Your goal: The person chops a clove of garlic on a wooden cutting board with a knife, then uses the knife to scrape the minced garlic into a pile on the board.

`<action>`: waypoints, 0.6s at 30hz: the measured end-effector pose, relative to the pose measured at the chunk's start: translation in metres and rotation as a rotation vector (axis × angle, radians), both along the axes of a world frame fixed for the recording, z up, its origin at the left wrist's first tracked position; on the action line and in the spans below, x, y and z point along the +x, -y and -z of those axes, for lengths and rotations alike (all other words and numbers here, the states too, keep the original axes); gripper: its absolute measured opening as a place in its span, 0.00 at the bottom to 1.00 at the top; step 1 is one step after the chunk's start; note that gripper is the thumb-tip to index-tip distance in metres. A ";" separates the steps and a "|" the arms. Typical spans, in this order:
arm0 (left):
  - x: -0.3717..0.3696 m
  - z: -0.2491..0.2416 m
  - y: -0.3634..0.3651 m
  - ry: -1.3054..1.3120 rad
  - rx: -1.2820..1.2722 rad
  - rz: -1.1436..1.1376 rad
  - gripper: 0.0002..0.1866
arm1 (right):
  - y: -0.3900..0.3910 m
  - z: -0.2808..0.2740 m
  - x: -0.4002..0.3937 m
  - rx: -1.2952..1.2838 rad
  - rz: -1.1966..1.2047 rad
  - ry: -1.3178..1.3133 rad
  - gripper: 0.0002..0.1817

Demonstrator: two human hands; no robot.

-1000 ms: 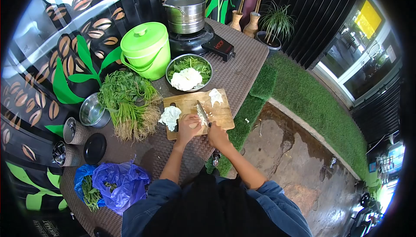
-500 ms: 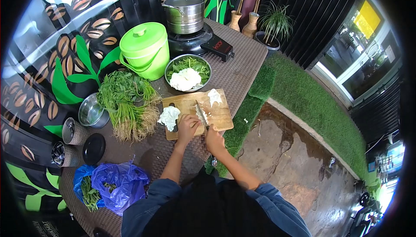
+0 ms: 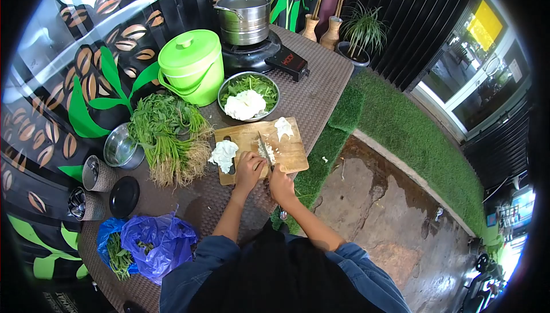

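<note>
A wooden cutting board (image 3: 292, 149) lies on the brown woven table. My right hand (image 3: 281, 184) grips the handle of a knife (image 3: 264, 148) whose blade rests on the board. My left hand (image 3: 250, 167) presses down on a white vegetable piece just left of the blade; the piece is mostly hidden under my fingers. Small white cut bits lie beside the blade. Another white chunk (image 3: 223, 154) sits at the board's left end, and a smaller one (image 3: 283, 126) at its far edge.
A steel bowl (image 3: 249, 96) with greens and white pieces stands behind the board. Leafy greens (image 3: 167, 135), a green lidded bucket (image 3: 191, 65), a pot on a stove (image 3: 246, 16), a small steel bowl (image 3: 119, 148) and a blue bag (image 3: 154, 244) surround it.
My right hand and the knife have shifted slightly left and nearer along the white piece; my left hand stays on the board. Everything else is still.
</note>
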State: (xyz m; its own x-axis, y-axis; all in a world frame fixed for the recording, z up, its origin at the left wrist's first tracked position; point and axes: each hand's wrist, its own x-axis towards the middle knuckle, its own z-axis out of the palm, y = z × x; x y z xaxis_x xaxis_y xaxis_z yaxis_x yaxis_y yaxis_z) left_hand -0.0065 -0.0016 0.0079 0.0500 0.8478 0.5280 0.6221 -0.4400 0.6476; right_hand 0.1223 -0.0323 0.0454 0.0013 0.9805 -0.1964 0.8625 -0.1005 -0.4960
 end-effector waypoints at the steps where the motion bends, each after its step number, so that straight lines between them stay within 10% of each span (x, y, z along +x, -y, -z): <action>1: 0.001 -0.003 0.001 -0.011 0.000 -0.011 0.04 | -0.003 -0.003 0.000 -0.028 -0.014 -0.009 0.15; 18: -0.005 0.003 -0.002 0.053 0.013 -0.014 0.05 | -0.004 0.006 0.004 0.014 -0.056 0.019 0.15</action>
State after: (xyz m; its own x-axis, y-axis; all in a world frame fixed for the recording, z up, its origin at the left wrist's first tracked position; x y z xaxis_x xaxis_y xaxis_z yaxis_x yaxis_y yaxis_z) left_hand -0.0111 0.0008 0.0045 0.0096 0.8413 0.5404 0.5936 -0.4397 0.6740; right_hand 0.1266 -0.0282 0.0398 -0.0497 0.9818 -0.1835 0.8760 -0.0454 -0.4801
